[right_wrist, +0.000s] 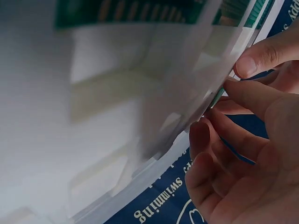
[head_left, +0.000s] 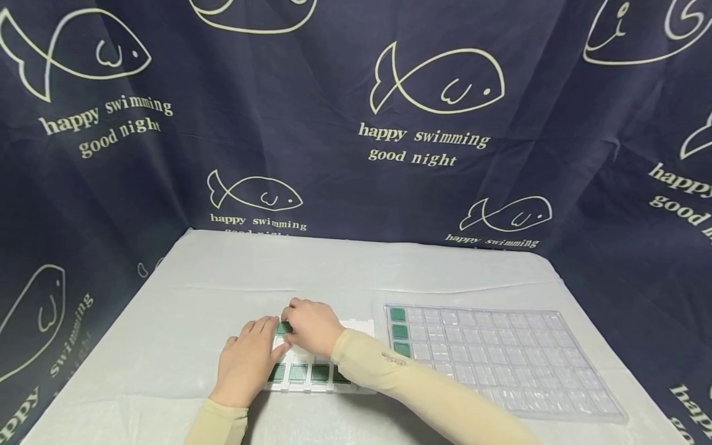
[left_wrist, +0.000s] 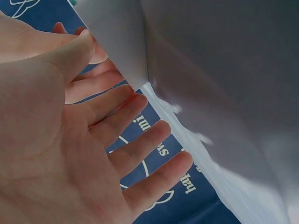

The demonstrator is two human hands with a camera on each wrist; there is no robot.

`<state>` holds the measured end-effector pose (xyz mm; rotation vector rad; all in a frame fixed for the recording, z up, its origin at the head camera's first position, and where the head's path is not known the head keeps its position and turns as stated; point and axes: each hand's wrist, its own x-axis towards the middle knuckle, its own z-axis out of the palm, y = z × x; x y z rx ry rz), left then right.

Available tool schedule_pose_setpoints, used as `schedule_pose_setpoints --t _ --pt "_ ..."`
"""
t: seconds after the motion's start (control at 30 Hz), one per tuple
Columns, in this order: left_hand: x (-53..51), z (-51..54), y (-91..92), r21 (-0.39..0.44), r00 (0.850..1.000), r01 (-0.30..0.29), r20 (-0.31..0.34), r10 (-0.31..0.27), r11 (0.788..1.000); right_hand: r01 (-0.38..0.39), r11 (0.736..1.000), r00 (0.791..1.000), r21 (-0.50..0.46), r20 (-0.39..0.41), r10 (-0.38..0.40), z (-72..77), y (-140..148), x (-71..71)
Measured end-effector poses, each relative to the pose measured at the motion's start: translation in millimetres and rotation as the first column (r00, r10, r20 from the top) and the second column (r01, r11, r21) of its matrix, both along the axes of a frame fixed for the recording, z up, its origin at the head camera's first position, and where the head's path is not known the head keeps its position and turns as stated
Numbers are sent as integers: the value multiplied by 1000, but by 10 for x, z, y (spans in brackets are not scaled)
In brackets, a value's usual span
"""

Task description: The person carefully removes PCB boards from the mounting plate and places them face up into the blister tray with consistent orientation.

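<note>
A white slotted tray [head_left: 364,327] lies flat at the table's middle. Several small green circuit boards [head_left: 298,372] sit in its front row. At the tray's far left corner my right hand [head_left: 314,324] holds another green circuit board [head_left: 284,328] between thumb and fingers, its other fingers curled in the right wrist view. My left hand [head_left: 248,358] rests along the tray's left side, fingers mostly straight and fingertips close to that same board. In the left wrist view, the left hand [left_wrist: 70,135] shows spread fingers. The exact contact at the board is partly hidden.
Right of the white tray lies a clear plastic compartment tray [head_left: 481,318], with green boards [head_left: 398,331] in its left column. My right forearm crosses its near left part. A white cloth covers the table [head_left: 334,266]; a dark blue fish-print curtain [head_left: 334,123] stands around it.
</note>
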<state>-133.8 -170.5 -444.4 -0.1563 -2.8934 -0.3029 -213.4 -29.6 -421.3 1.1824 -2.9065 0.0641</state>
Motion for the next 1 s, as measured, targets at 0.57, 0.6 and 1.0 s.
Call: schedule_pose_setpoints --t 0.57,0.6,1.0 --pt "-3 -18 -1 -7 1000 -2 -27 2 1000 15 1000 1000 -4 -6 -15 -50 -56 -30" --pt "-4 -20 -1 -8 999 -1 -32 1 1000 16 1000 1000 -7 -7 -16 -49 -53 -31" --pt "-19 -29 1 -7 1000 -8 -4 8 1000 19 1000 1000 -22 -25 -20 18 7 -9"
